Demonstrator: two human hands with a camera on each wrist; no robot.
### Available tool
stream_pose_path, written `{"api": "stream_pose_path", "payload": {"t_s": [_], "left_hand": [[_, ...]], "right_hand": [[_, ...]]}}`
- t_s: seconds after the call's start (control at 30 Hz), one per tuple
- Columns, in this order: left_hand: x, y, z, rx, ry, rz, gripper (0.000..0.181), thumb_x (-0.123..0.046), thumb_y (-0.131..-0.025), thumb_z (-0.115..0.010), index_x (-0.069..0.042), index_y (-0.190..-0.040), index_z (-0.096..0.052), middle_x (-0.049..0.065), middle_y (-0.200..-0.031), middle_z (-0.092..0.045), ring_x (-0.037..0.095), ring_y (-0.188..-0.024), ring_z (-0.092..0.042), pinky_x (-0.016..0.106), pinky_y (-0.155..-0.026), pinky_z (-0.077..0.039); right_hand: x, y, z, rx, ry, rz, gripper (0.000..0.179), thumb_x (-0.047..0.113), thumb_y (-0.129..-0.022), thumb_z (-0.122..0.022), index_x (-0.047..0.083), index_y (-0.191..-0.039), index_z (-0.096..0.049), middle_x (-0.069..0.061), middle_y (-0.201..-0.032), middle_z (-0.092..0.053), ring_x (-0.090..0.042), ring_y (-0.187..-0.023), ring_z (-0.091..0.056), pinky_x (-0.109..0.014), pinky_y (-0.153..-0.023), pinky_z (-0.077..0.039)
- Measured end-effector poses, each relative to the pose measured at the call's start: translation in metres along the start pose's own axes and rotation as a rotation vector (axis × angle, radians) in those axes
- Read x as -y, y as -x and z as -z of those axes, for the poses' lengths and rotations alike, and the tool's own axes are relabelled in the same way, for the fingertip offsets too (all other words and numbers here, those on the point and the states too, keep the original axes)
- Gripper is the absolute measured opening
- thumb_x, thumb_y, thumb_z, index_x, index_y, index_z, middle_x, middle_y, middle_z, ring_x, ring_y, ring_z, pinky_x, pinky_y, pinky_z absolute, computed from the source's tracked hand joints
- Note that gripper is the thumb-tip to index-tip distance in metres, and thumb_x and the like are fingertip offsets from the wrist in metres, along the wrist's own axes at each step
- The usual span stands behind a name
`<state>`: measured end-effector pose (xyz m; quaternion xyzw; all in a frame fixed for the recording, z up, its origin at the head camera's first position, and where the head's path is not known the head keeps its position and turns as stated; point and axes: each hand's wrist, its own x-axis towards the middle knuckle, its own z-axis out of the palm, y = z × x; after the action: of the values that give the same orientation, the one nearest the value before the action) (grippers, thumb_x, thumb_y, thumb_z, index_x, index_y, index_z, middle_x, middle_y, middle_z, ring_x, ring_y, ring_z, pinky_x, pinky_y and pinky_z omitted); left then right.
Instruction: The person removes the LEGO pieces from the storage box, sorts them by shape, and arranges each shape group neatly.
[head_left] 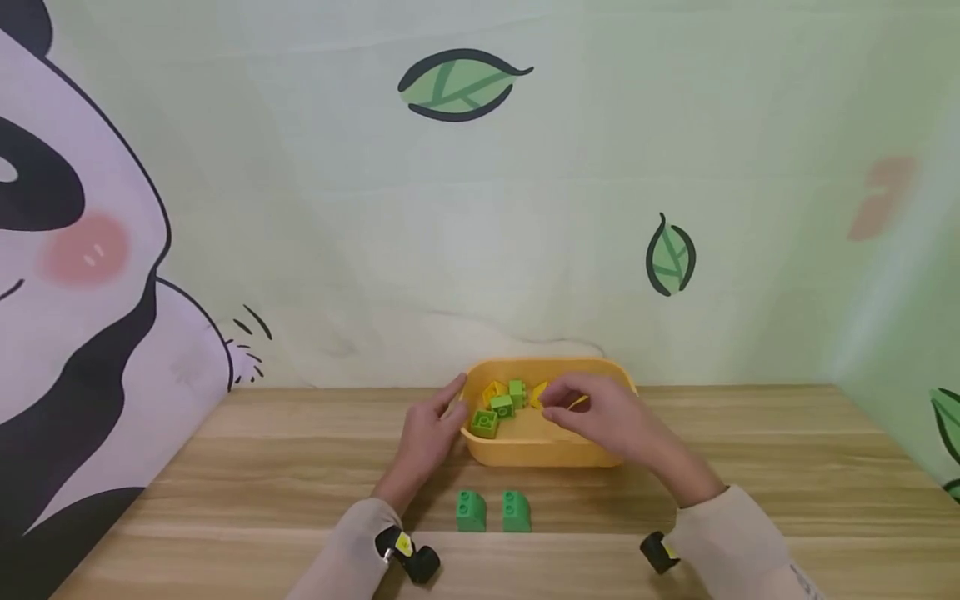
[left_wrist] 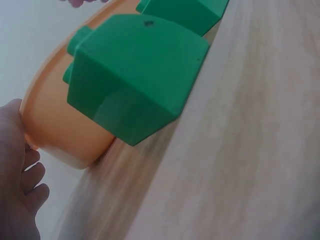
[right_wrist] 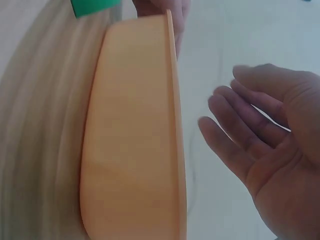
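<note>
A yellow plastic bin (head_left: pixel 540 454) stands against the back wall with several toy building blocks inside. My left hand (head_left: pixel 427 425) grips its left end, the thumb at the rim and the fingers along the outside. Over the right half of the bin hovers my right hand (head_left: pixel 603 412); the right wrist view shows its fingers (right_wrist: pixel 225 132) loosely bent with nothing between them. Inside, lime green blocks (head_left: pixel 485 424) lie to the left and a yellow block (head_left: pixel 538 394) shows beside the right fingertips. The right hand hides part of the bin's interior.
Two darker green curved blocks, a left one (head_left: pixel 471 512) and a right one (head_left: pixel 517 512), stand side by side on the wooden table (head_left: pixel 300 467) in front of the bin. A wall covering with leaf and panda drawings (head_left: pixel 465 208) rises directly behind it.
</note>
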<state>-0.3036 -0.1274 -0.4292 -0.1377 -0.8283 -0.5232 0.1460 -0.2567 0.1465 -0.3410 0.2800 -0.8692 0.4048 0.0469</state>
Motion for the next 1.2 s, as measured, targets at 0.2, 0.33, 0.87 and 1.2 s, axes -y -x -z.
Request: {"api": "stream_pose_path", "payload": {"t_s": [0.2,0.33,0.87,1.2], "left_hand": [[0.003,0.001,0.002,-0.009,0.019,-0.015,0.048,-0.013,-0.103,-0.061,-0.003,-0.150,-0.059,0.009,-0.151,-0.058,0.032,-0.141,-0.052,0.051,-0.115,-0.043],[0.003,0.000,0.001,-0.018,0.009,-0.012,0.048,-0.013,-0.103,-0.061,-0.003,-0.150,-0.059,0.009,-0.151,-0.058,0.032,-0.140,-0.053,0.052,-0.114,-0.043],[0.002,0.000,-0.001,0.004,0.006,-0.019,0.048,-0.014,-0.104,-0.059,-0.004,-0.151,-0.057,0.007,-0.154,-0.055,0.030,-0.143,-0.050,0.052,-0.115,-0.042],[0.003,0.002,0.000,0.010,0.009,0.003,0.049,-0.014,-0.104,-0.059,-0.004,-0.152,-0.056,0.006,-0.155,-0.055,0.030,-0.144,-0.049,0.052,-0.116,-0.041]], "right_hand": [[-0.007,-0.007,0.003,-0.089,0.007,-0.017,0.016,0.005,-0.099,-0.074,0.004,-0.115,-0.075,-0.004,-0.108,-0.074,-0.023,-0.101,-0.069,-0.043,-0.091,-0.062],[-0.009,-0.012,0.004,-0.095,0.000,-0.026,0.020,0.004,-0.099,-0.073,0.002,-0.119,-0.073,-0.009,-0.114,-0.074,-0.026,-0.105,-0.069,-0.045,-0.094,-0.061],[-0.034,-0.041,0.001,-0.029,0.090,-0.118,0.030,0.004,-0.099,-0.072,-0.003,-0.129,-0.069,-0.019,-0.126,-0.070,-0.033,-0.115,-0.066,-0.049,-0.102,-0.057],[-0.049,-0.063,-0.010,0.085,0.202,-0.204,0.031,0.008,-0.100,-0.072,0.000,-0.130,-0.069,-0.014,-0.127,-0.069,-0.032,-0.118,-0.063,-0.048,-0.104,-0.055]]}}
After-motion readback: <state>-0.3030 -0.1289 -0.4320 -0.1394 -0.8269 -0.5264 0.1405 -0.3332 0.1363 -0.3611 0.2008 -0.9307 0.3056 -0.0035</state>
